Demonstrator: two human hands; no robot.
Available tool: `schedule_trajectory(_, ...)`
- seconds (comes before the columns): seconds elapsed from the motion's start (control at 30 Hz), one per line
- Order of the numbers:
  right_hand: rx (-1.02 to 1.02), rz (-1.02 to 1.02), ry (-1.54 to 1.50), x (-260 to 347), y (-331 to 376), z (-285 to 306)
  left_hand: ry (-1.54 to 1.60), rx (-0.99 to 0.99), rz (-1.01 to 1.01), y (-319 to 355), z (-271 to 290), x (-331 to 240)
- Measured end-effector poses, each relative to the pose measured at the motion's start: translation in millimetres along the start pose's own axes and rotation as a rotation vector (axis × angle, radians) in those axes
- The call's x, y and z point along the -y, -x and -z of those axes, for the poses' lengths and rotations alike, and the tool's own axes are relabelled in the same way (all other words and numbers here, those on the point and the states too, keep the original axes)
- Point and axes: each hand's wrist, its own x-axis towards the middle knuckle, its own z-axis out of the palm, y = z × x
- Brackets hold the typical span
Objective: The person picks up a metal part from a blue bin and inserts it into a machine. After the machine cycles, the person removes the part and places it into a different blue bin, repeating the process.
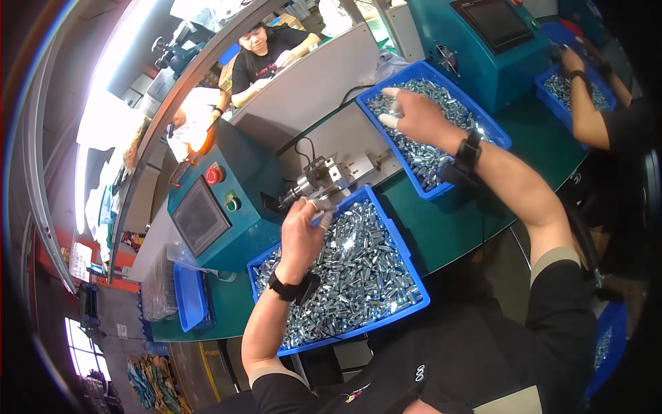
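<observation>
My left hand (303, 231) is at the metal chuck and fixture (314, 183) of a small bench machine, above the far edge of the near blue bin (414, 272). Its covered fingertips are pinched together, and whatever they hold is too small to make out. Small shiny metal sleeves (358, 269) fill this bin. Over the far blue bin (493, 134), my right hand (420, 117) has thumb and forefinger apart, both in pale finger cots. Similar metal sleeves (427, 162) lie beneath it. No part shows in its grasp; its other fingers are partly hidden.
Left of the fixture stands a teal machine cabinet (252, 179) with a screen, a red knob and a green button. Another teal cabinet (496, 69) stands at the far right. A blue tray (189, 297) lies left. Other people work behind the partition (303, 90) and at right.
</observation>
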Motion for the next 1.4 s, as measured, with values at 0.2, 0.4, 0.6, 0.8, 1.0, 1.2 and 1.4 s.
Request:
schedule_trajectory(0.2, 0.115, 0.021, -0.475, 24, 28, -52, 0.025, -0.053, 0.060, -59, -21, 19)
schedule_trajectory(0.4, 0.075, -0.016, -0.652, 30, 29, -45, -0.237, -0.054, -0.005, -89, -31, 30)
schedule_trajectory(0.6, 0.055, -0.026, -0.655, 19, 26, -46, -0.282, -0.008, 0.028, -88, -36, 38)
schedule_trajectory(0.8, 0.146, -0.058, -0.594, 18, 27, -50, -0.391, 0.028, -0.073, -81, -31, 40)
schedule_trajectory(1.0, 0.557, -0.029, -0.582, 19, 28, -84, -0.467, -0.012, -0.177, -66, -21, 22)
schedule_trajectory(1.2, 0.705, 0.006, -0.502, 36, 21, -81, -0.310, -0.014, -0.093, -6, 13, -21)
schedule_trajectory(1.4, 0.719, 0.096, -0.498, 44, 10, -97, -0.282, -0.032, 0.049, 70, 48, -31)
